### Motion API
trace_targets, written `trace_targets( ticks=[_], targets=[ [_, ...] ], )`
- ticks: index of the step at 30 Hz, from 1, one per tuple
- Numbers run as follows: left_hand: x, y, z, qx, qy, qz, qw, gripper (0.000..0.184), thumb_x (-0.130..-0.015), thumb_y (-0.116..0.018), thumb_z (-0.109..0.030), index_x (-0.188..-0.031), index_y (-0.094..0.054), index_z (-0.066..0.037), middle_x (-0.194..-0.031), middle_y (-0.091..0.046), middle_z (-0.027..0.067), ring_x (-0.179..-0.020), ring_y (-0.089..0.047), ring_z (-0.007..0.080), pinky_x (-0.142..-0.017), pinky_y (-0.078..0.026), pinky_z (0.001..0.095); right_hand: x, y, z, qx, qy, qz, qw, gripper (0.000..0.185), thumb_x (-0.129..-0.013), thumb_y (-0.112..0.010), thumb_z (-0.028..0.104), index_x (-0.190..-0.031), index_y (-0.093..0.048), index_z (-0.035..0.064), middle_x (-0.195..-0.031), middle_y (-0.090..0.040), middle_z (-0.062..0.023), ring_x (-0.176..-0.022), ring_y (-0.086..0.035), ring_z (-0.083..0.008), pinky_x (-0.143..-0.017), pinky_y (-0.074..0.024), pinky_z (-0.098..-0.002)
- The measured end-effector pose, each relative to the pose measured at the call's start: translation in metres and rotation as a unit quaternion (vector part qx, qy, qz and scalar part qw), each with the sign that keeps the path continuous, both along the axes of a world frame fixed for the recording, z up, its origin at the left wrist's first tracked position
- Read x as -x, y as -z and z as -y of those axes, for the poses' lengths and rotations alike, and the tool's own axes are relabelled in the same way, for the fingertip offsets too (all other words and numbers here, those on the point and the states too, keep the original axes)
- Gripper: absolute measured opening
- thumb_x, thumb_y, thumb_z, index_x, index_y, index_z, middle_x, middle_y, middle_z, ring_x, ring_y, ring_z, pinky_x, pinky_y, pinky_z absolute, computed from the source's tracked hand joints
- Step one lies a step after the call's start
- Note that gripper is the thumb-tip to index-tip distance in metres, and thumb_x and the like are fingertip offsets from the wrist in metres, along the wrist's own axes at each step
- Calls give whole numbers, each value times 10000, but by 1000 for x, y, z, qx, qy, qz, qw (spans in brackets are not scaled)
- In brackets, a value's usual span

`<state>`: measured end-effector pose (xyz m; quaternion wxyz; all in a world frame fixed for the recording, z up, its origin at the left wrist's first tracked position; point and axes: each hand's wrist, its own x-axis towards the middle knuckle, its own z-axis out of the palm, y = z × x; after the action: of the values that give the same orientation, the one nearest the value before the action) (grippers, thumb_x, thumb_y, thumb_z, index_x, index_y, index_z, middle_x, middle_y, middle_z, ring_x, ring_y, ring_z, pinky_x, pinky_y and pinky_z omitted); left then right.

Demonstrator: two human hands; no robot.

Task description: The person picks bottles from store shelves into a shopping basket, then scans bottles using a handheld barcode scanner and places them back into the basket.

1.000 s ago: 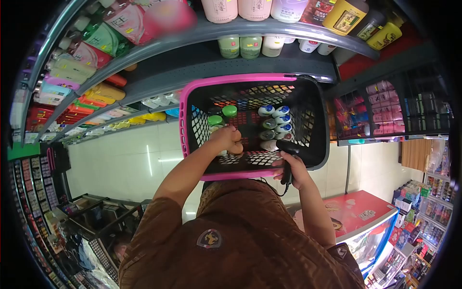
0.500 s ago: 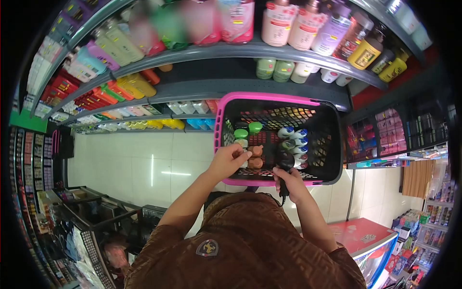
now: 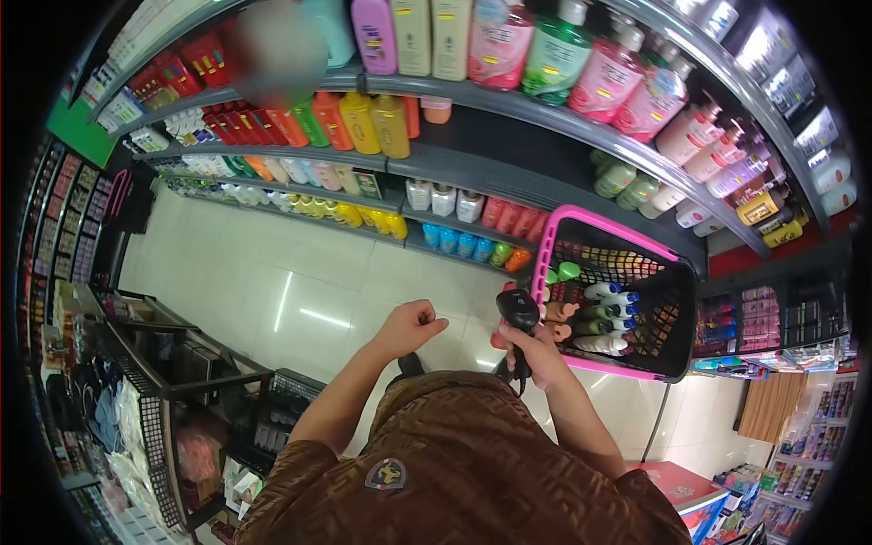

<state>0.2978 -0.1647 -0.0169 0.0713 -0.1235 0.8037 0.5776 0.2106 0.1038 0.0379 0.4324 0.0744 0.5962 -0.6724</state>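
My right hand (image 3: 540, 355) is wrapped around the handle of a black handheld barcode scanner (image 3: 518, 311), whose head points up and away from me. A dark cord hangs below the grip. My left hand (image 3: 406, 329) is over the floor with its fingers curled in and thumb forward; nothing shows in it. To the right, a black basket with a pink rim (image 3: 627, 365) holds several bottles: white ones with blue caps (image 3: 603, 292), brown ones (image 3: 559, 312) and green-capped ones (image 3: 569, 272). Something red shows just behind the scanner, too covered to name.
Curved grey shelves (image 3: 509, 168) in front carry several rows of bottles, including pink and green pump bottles (image 3: 555, 56) and yellow bottles (image 3: 359, 123). A dark rack with bags (image 3: 182, 427) stands at lower left. A red-topped case (image 3: 677, 486) is at lower right.
My left hand has come out of the basket, away from the bottles, and curled closed. My right hand has brought the scanner to the basket's left side. The view has turned left.
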Motion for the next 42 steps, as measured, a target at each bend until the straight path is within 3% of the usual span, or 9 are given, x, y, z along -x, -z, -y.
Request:
trace_targets(
  ticks=[7,10,17,22,27,33,35,39,42],
  targets=[
    [-14,-12,93,4,-24,-5,1000,245,-902,-752,-252,-926,-687,-17,-808,-705,85,-724,-666,162,-692,-541,323,-6,-5,85,11,3,-10,1000,249,-927,-732,253,-1016,-614,52,-813,-594,-33,-582,-580,-132,-512,-473,-290],
    [1,-9,110,3,-17,-16,1000,212,-926,-746,-235,-972,-693,-35,-798,-680,12,-697,-611,94,-645,-511,267,5,-7,98,4,-12,-19,1000,272,-929,-729,250,-1054,-620,35,-845,-607,-49,-598,-586,-136,-520,-479,-291],
    [69,1,119,-50,-19,-6,999,231,-929,-739,-206,-1075,-686,-34,-823,-692,12,-704,-624,96,-655,-518,261,39,-8,112,-13,28,-31,999,301,-924,-735,246,-1094,-614,28,-861,-620,-61,-593,-584,-133,-517,-482,-289],
    [121,-5,156,12,-105,-130,986,389,-919,-748,-227,-1239,-650,-30,-1082,-697,88,-745,-670,129,-684,-541,273,79,2,128,-19,39,-20,999,273,-937,-722,238,-1062,-575,45,-850,-626,-52,-587,-601,-139,-476,-496,-310],
    [189,-16,211,44,-187,-157,969,496,-913,-755,-225,-1309,-591,25,-1060,-701,126,-735,-669,133,-658,-535,269,100,3,141,-14,35,-18,999,278,-915,-740,264,-1029,-592,59,-826,-622,-47,-519,-571,-146,-430,-458,-306],
    [304,-15,274,61,-214,-195,955,496,-861,-775,-247,-1229,-635,54,-837,-727,159,-671,-669,166,-620,-521,335,109,2,157,-31,100,-71,992,273,-918,-738,271,-992,-599,47,-754,-602,-44,-508,-556,-138,-427,-470,-313],
    [333,-2,290,49,-198,-180,962,418,-827,-789,-278,-1048,-709,68,-735,-713,167,-674,-684,200,-635,-524,368,104,-5,161,-39,104,-52,992,271,-923,-732,265,-1027,-611,45,-814,-613,-43,-539,-567,-129,-460,-483,-305],
    [364,21,308,79,-102,-128,983,392,-870,-780,-215,-1146,-692,49,-927,-754,134,-731,-700,161,-619,-543,301,86,-14,179,-41,169,-58,983,238,-940,-711,243,-1029,-620,42,-782,-602,-41,-559,-576,-129,-493,-484,-296],
    [357,-18,293,153,-120,-191,962,430,-843,-815,-300,-1081,-721,45,-1021,-770,136,-869,-740,220,-778,-568,328,72,-16,188,-40,210,-70,974,246,-932,-720,233,-1044,-616,41,-797,-607,-45,-568,-574,-125,-504,-470,-282]
  ],
)
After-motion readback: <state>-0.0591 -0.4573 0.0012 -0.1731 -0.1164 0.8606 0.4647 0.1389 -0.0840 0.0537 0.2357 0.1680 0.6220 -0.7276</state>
